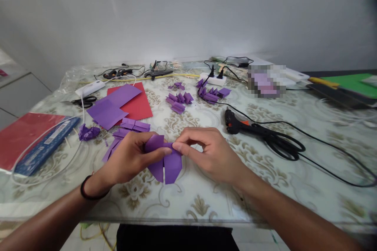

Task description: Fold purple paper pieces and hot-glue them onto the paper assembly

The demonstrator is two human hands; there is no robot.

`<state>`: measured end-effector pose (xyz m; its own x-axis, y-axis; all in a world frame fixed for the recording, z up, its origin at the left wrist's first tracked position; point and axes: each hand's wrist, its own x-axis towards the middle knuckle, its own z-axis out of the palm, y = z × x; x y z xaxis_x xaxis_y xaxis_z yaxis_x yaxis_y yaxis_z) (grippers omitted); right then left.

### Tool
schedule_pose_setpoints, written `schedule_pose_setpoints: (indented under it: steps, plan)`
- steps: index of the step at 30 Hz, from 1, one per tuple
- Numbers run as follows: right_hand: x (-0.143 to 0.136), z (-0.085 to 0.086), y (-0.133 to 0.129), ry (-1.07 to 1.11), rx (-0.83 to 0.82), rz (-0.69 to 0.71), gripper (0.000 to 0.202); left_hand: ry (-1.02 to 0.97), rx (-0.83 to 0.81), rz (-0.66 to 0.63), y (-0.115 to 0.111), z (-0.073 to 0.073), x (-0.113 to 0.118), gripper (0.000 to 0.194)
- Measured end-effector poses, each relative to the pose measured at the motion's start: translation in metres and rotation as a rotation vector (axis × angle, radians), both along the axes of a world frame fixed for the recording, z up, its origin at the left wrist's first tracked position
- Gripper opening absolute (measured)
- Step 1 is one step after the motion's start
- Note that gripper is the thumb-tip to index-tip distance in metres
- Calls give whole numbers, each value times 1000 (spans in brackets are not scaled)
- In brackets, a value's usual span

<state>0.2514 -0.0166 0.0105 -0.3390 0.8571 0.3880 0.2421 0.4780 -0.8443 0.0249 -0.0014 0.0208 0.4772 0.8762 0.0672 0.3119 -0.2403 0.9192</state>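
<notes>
Between my two hands is a piece of folded purple paper (pixel 173 166) with slits and angled flaps, raised a little above the patterned tablecloth. My left hand (pixel 136 156) pinches its left side, thumb on top. At its upper right edge, my right hand (pixel 207 151) pinches the paper between thumb and fingertips. Just beyond my left hand lie more folded purple strips (pixel 135 125), partly hidden by it. A crumpled purple paper ball (pixel 88 132) sits to their left. Farther back are small folded purple pieces (pixel 179 101).
A black glue gun (pixel 235 123) with its cord lies at right. Purple sheets (pixel 107 113) overlap a red sheet (pixel 143 103). Black scissors (pixel 85 101), a white power strip (pixel 213 79) and a red-and-blue paper pack (pixel 44 145) are around. A white cable loops at left.
</notes>
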Motion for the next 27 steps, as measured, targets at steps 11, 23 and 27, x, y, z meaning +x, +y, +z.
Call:
schedule_pose_setpoints:
  steps: [11, 23, 27]
  plan:
    - [8, -1, 3, 61, 141, 216, 27, -308, -139, 134, 12, -7, -5, 22]
    - [2, -2, 5, 33, 140, 98, 6, -292, -126, 96, 7, 3, 1, 12]
    - [0, -4, 3, 60, 32, 58, 4, -309, -148, 86, 7, 1, 1, 16]
